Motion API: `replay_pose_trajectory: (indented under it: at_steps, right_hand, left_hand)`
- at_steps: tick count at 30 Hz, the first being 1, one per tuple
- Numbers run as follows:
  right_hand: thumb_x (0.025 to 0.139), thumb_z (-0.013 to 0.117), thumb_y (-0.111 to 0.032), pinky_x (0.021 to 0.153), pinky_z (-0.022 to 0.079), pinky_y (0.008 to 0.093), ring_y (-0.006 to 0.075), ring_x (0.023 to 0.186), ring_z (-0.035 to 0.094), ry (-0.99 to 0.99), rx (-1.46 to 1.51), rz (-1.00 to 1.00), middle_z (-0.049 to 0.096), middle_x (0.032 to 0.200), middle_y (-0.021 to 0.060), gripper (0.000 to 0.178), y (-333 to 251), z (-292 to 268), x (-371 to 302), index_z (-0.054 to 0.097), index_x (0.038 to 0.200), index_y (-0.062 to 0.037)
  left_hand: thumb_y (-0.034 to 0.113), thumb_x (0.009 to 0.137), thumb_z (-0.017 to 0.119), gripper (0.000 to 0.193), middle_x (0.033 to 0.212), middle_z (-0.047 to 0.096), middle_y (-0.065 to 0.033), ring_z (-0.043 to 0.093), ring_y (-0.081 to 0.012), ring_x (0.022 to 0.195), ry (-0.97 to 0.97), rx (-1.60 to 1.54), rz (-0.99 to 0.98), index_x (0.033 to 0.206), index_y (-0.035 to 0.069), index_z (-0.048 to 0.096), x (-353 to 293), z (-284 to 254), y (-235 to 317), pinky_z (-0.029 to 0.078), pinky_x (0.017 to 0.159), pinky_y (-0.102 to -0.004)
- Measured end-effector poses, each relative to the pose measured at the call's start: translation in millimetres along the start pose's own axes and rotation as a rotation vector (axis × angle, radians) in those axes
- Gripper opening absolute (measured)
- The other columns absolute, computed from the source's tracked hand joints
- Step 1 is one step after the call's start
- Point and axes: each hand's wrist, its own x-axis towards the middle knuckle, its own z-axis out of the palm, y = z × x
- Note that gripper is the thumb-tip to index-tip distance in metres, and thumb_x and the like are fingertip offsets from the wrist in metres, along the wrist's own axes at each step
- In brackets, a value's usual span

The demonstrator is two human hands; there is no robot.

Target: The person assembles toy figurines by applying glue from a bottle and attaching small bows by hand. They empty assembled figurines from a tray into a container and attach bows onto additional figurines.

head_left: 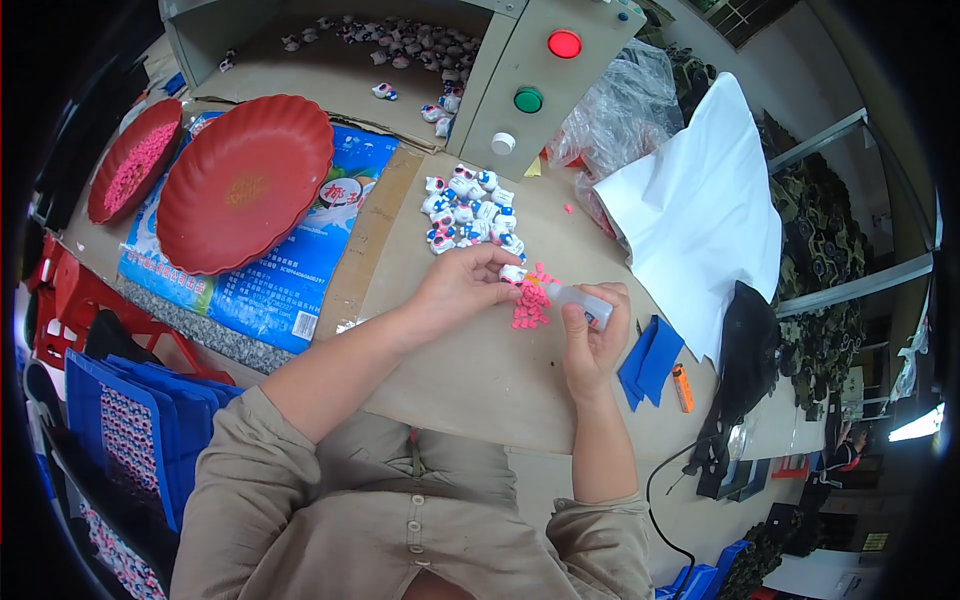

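Between the fingertips of my left hand (pixel 460 285) is a small white toy figurine (pixel 513 273). My right hand (pixel 598 335) grips a translucent squeeze bottle (pixel 578 302), its narrow tip pointing left, close to the figurine; whether they touch I cannot tell. Under the tip lies a small heap of pink pieces (pixel 530 312) on the brown tabletop. Just beyond my left hand is a cluster of white, blue and pink figurines (pixel 468 207).
A metal cabinet (pixel 520 70) with coloured buttons holds more figurines (pixel 410 42). Left are a red scalloped bowl (pixel 245 185) and a bowl of pink pieces (pixel 140 165). To the right lie white sheeting (pixel 695 200), blue cloth (pixel 652 360) and an orange lighter (pixel 683 388). Blue crates (pixel 185 420) stand lower left.
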Motion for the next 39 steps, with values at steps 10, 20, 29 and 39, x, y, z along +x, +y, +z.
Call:
replay_pose_trajectory:
  at_steps: [10, 20, 29, 39]
  right_hand:
    - [0.081, 0.058, -0.017, 0.061, 0.035, 0.0213, 0.0116, 0.072, 0.043, -0.005, 0.005, 0.019, 0.041, 0.085, 0.0058, 0.023, -2.3, -1.5, 1.3, 0.047, 0.092, -0.0012]
    - [0.078, 0.061, -0.013, 0.059, 0.036, 0.0241, 0.0137, 0.069, 0.043, 0.013, 0.033, 0.070, 0.043, 0.080, 0.0074, 0.022, -3.0, -3.3, 1.8, 0.048, 0.090, -0.0009]
    - [0.079, 0.060, -0.013, 0.059, 0.036, 0.0232, 0.0132, 0.069, 0.043, 0.018, 0.088, 0.119, 0.043, 0.081, 0.0072, 0.021, -4.6, -2.4, 0.9, 0.048, 0.090, -0.0008]
    - [0.079, 0.059, -0.014, 0.058, 0.036, 0.0220, 0.0116, 0.070, 0.043, 0.013, 0.141, 0.149, 0.043, 0.082, 0.0064, 0.020, -6.0, -0.9, 1.6, 0.048, 0.090, -0.0006]
  left_hand:
    - [-0.007, 0.074, 0.058, 0.028, 0.090, 0.059, -0.0096, 0.059, -0.0124, 0.082, 0.004, 0.021, -0.023, 0.102, -0.004, 0.051, 0.7, -0.5, 0.4, 0.050, 0.072, -0.0219]
    - [-0.008, 0.074, 0.058, 0.028, 0.092, 0.058, -0.0086, 0.058, -0.0128, 0.085, 0.025, 0.018, 0.020, 0.100, -0.003, 0.052, 1.2, 0.3, -1.0, 0.049, 0.075, -0.0229]
    - [-0.008, 0.073, 0.059, 0.028, 0.092, 0.057, -0.0074, 0.057, -0.0125, 0.086, 0.023, 0.023, 0.036, 0.100, -0.003, 0.052, 0.9, 0.7, -0.7, 0.048, 0.076, -0.0232]
    - [-0.008, 0.073, 0.059, 0.027, 0.093, 0.056, -0.0073, 0.056, -0.0129, 0.087, 0.028, 0.051, 0.025, 0.099, -0.003, 0.052, 1.4, 0.8, -0.4, 0.049, 0.078, -0.0237]
